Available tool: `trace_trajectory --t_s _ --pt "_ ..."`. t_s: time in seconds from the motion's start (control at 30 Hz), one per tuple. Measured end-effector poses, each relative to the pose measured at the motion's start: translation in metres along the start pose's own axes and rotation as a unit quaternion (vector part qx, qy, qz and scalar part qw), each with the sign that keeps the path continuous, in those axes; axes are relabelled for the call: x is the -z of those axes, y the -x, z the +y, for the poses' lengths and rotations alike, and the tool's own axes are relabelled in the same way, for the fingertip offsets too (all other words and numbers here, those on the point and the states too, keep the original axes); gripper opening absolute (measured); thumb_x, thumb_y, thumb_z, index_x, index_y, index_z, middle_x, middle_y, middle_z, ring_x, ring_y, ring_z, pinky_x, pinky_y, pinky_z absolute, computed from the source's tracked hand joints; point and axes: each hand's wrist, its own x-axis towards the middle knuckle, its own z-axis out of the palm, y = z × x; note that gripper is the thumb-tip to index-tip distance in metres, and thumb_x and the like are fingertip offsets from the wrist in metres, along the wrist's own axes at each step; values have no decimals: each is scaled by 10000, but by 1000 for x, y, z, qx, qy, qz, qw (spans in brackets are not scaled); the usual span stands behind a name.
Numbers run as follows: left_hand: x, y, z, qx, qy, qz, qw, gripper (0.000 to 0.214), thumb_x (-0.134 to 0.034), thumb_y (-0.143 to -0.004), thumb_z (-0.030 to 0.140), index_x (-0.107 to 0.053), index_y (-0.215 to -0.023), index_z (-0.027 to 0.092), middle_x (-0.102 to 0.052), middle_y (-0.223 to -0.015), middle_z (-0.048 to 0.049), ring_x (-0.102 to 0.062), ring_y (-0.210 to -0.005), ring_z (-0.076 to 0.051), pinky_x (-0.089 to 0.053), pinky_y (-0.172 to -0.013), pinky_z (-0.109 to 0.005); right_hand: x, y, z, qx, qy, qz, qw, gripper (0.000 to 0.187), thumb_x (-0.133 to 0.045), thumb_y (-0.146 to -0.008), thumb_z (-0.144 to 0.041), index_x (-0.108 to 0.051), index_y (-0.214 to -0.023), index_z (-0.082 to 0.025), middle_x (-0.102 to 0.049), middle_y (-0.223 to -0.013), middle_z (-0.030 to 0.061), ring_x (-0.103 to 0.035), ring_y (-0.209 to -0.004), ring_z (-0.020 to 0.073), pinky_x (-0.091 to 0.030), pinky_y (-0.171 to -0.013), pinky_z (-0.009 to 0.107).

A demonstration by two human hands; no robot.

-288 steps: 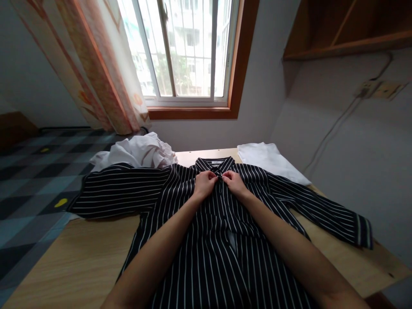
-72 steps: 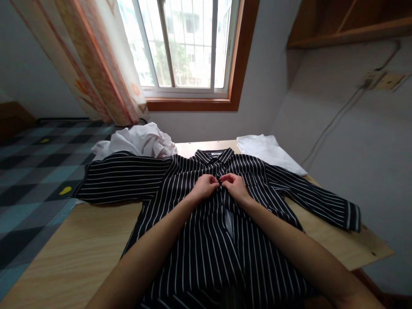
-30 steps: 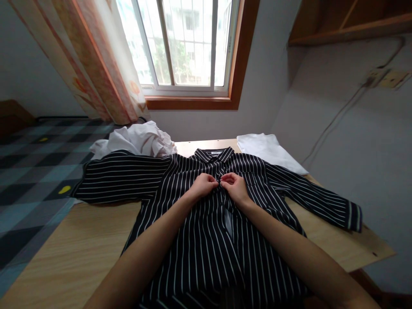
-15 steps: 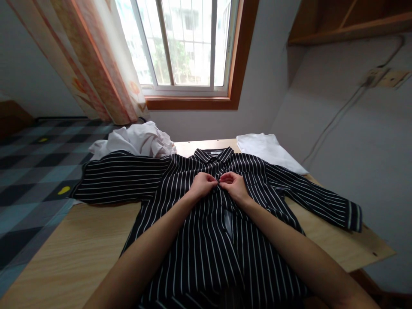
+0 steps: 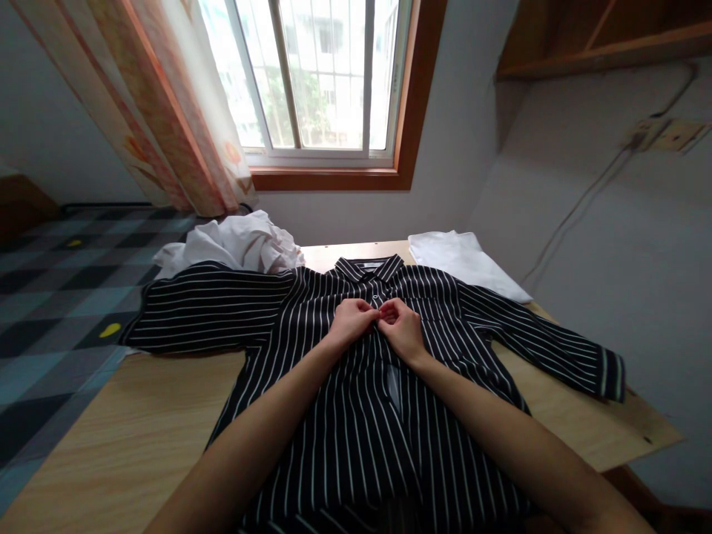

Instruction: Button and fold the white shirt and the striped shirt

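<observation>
A black shirt with white stripes (image 5: pixel 345 415) lies spread front side up, its collar at the far end and both sleeves stretched out sideways. My left hand (image 5: pixel 354 320) and my right hand (image 5: pixel 400 326) meet at the front placket on the chest. Both pinch the shirt's edge there, fingertips nearly touching; any button between them is hidden. Just above the fingers shows a small light button (image 5: pixel 374 297). Below my hands the shirt front gapes open.
The shirt lies on a wooden table (image 5: pixel 127 415). Crumpled white cloth (image 5: pixel 239 241) sits at the back left, a folded white cloth (image 5: pixel 464 259) at the back right. A checked bed (image 5: pixel 50 319) adjoins on the left. A shelf (image 5: pixel 601 48) hangs at upper right.
My fingers have shifted slightly and the right hand has curled more. The button above them has come into view. The shirt's body and sleeves lie nearly as before.
</observation>
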Motion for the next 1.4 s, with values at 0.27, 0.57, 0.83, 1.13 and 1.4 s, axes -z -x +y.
trace_trajectory --t_s 0.27,0.57,0.83,1.13,1.4 --pt "-2 -2 -3 -27 -30 33 999 95 -625 -716 166 -699 -753 120 -682 -679 -54 -623 -633 -143 -467 -591 -237 1 -1 1 -1 -11 5 1000 130 -624 -693 -173 -591 -812 -214 -686 -760 9 -683 -689 179 -574 -701 321" --pt "0 3 2 -69 -86 57 992 72 -599 -688 97 -662 -702 130 -660 -657 -23 -595 -605 -127 -431 -571 -225 1 -1 4 -19 -43 -1 999 144 -648 -678 -191 -589 -807 -215 -690 -771 12 -689 -706 185 -581 -714 332" --pt "2 0 -1 -124 -69 35 989 94 -606 -662 65 -640 -701 143 -656 -688 -3 -582 -632 -115 -431 -597 -216 3 -12 18 -121 -176 -5 977 230 -711 -603 -274 -556 -758 -205 -652 -709 -4 -649 -645 169 -551 -621 305" --pt "10 6 -1 -148 -220 36 964 157 -575 -735 104 -653 -843 186 -671 -749 -21 -606 -709 -161 -430 -696 -268 11 -14 14 -55 -68 25 996 178 -685 -690 -316 -591 -788 -200 -678 -784 40 -654 -732 197 -542 -717 348" --pt "73 -19 3 -160 -385 242 876 258 -544 -862 325 -646 -1043 171 -642 -1101 -139 -523 -1078 -312 -388 -928 -419 96 -83 19 14 247 78 966 288 -645 -777 -321 -660 -1016 -161 -682 -1070 125 -614 -1018 271 -461 -910 398"
